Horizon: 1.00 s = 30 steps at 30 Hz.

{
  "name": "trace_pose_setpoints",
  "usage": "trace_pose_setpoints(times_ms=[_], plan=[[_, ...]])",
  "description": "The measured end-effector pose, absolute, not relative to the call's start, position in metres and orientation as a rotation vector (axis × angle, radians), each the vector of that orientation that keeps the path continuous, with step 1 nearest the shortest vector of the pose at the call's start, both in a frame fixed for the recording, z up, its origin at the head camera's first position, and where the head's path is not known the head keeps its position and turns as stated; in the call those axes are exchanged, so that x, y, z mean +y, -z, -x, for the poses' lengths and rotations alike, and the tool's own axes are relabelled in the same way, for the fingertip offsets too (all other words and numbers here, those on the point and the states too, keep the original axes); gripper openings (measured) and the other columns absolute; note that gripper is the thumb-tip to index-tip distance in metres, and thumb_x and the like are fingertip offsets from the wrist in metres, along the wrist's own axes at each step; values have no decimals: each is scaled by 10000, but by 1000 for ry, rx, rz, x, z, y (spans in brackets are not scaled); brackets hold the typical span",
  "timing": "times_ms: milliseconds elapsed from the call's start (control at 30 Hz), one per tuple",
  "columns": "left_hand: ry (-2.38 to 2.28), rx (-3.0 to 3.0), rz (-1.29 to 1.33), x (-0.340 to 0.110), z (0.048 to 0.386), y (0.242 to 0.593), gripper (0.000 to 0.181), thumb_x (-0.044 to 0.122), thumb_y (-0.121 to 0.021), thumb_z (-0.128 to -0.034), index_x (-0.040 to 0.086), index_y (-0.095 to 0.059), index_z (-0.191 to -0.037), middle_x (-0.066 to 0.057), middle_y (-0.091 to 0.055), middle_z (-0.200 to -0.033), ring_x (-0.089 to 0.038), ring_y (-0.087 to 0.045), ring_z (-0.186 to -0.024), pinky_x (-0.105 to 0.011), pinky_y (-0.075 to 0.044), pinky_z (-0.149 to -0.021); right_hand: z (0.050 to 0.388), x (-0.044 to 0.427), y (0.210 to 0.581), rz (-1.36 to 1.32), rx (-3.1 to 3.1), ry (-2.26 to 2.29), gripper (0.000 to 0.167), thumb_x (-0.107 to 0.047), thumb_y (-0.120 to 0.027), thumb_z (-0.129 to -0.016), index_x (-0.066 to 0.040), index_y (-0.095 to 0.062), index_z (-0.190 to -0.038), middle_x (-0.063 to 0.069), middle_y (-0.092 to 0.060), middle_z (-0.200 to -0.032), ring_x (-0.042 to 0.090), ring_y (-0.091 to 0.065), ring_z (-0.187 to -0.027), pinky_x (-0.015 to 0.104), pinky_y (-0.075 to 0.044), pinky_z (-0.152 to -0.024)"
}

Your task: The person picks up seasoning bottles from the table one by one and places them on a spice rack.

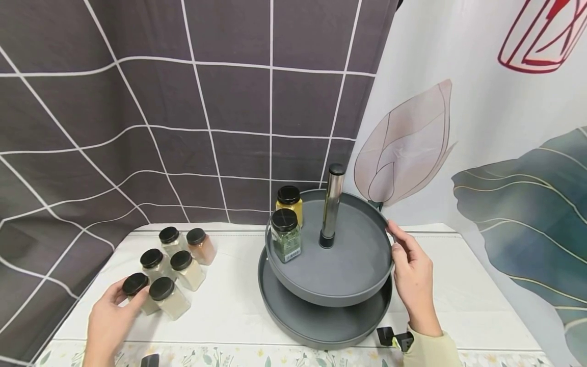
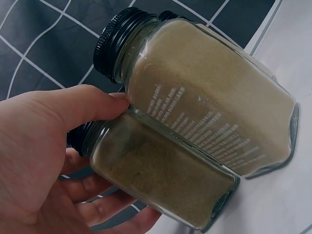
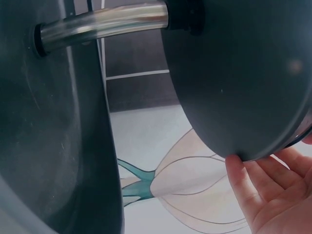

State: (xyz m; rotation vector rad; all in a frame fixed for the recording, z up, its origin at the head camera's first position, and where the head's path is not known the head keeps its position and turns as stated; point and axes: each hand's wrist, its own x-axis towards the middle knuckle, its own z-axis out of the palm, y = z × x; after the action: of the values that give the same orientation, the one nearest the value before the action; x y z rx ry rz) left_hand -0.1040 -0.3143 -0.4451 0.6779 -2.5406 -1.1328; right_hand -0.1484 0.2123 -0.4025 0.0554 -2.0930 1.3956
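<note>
At the left, my left hand (image 1: 110,318) has its thumb and fingers around a black-lidded glass spice jar (image 2: 161,170) of brownish powder. That jar leans beside another spice jar (image 2: 214,97) of paler powder with white print, which the thumb tip meets. My right hand (image 1: 415,275) holds the right rim of a grey two-tier turntable (image 1: 353,270); in the right wrist view its fingers (image 3: 263,180) reach under the upper tier's edge. On that tier stand a jar of green herbs (image 1: 286,242) and a jar of yellow spice (image 1: 295,206), left of the metal post (image 1: 332,204).
More spice jars (image 1: 189,272) cluster by the left hand, one with pinkish contents (image 1: 203,250). The lower tier (image 1: 321,326) sits on a white cloth (image 1: 229,306) with a floral front border. A dark gridded curtain (image 1: 238,102) and a leaf-printed one (image 1: 412,127) hang behind.
</note>
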Motion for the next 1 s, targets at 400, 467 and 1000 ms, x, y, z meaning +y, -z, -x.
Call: trace_pose_setpoints(times_ms=[400,467,1000], plan=[[1127,-2558,-636,-316,102,444,575,230,-670,-932,-90,-491,-1375,-401,-519,-1314,-529,-507,-1218,-661,-370,-1021,149,213,402,-65,-2101,-1391,390,-29,-455,-1029,-114,-630,-1368,45,-638,-1349,-46,-567,-1176,64,-444,-931],[1131,-2563,-624,-317,101,444,570,231,-673,-934,-86,-496,-1373,-388,-527,-1317,-480,-566,-1171,-654,-388,-1005,149,213,402,-64,-2101,-1391,390,-30,-456,-1029,-113,-630,-1368,44,-638,-1349,-45,-561,-1189,64,-440,-939],[1104,-2501,-740,-325,96,442,564,332,-767,-891,-40,-615,-1285,-288,-642,-1221,275,-361,-709,-72,-349,-681,149,214,402,-82,-2102,-1398,383,-16,-460,-1026,-89,-627,-1363,18,-615,-1387,-40,-551,-1218,70,-425,-986]])
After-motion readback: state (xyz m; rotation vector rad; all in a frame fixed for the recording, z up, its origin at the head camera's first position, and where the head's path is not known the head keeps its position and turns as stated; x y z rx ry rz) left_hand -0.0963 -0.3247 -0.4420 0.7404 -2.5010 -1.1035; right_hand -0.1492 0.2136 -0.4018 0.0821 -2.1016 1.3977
